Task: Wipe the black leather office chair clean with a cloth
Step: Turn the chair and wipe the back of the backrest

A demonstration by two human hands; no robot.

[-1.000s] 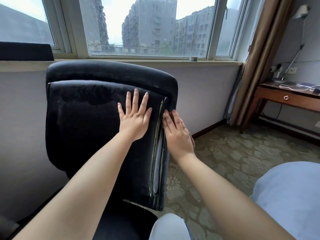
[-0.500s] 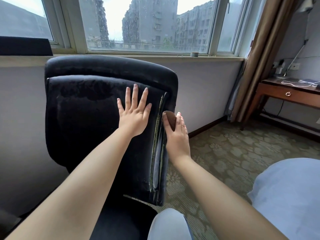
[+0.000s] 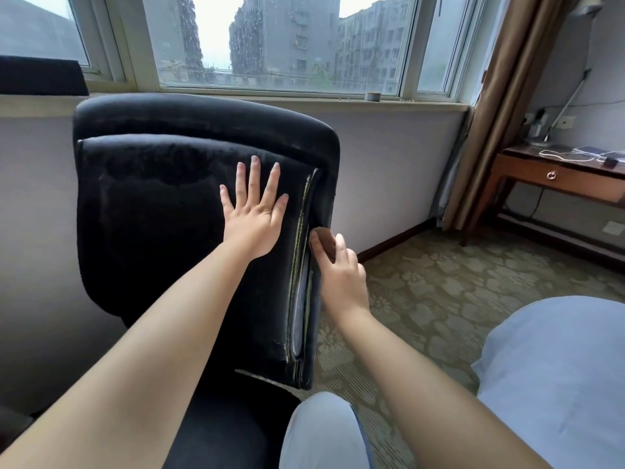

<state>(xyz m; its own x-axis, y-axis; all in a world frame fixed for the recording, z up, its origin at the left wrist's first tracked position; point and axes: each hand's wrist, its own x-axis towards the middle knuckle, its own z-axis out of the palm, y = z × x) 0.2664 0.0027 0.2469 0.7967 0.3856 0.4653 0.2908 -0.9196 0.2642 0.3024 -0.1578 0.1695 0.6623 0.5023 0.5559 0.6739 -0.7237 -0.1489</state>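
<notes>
Left hand (image 3: 253, 220) lies flat, fingers spread, on the backrest of a black leather office chair (image 3: 162, 211) under a window; right hand (image 3: 341, 275) pinches a small brown cloth (image 3: 325, 242) against the backrest's right edge

Soft overcast daylight enters through the rain-spotted window (image 3: 280, 42) at 12 o'clock, sky patches blown out. Sharp focus, no hard shadows. Wide-angle bending toward 3 and 9 o'clock edges.
</notes>
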